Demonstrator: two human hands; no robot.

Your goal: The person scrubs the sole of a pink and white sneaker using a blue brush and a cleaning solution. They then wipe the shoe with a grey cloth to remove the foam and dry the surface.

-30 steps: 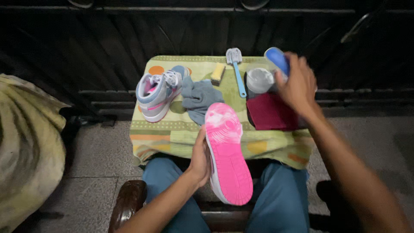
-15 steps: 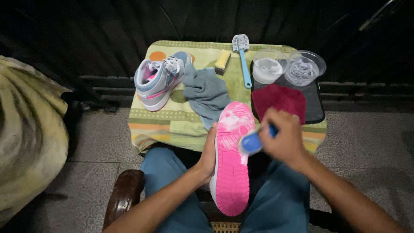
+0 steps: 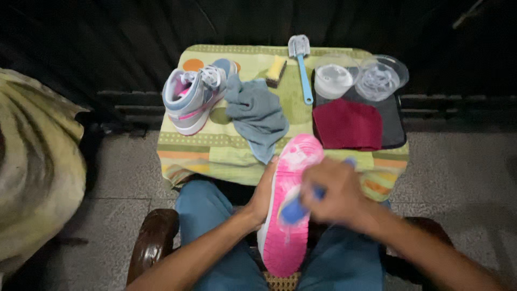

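The person sits with a sneaker [image 3: 291, 205] turned pink sole up over the lap, just in front of the near edge of a small table [image 3: 226, 156] draped in a green patterned cloth. The left hand [image 3: 265, 193] cups the shoe's left side, fingers curled around its edge. The right hand [image 3: 333, 195] is closed around a blue brush [image 3: 293, 211] pressed on the middle of the sole — both are blurred.

On the table, the matching grey and pink sneaker [image 3: 195, 98] stands upright at the far left corner, with a grey rag [image 3: 258, 116] just beside it, trailing to the near edge. At the far edge lie a yellow sponge [image 3: 276, 70] and a long-handled blue brush [image 3: 301, 67]. On the right side a dark tray [image 3: 396, 124] carries a folded maroon cloth [image 3: 347, 124] — behind it sit two clear containers [image 3: 358, 78].
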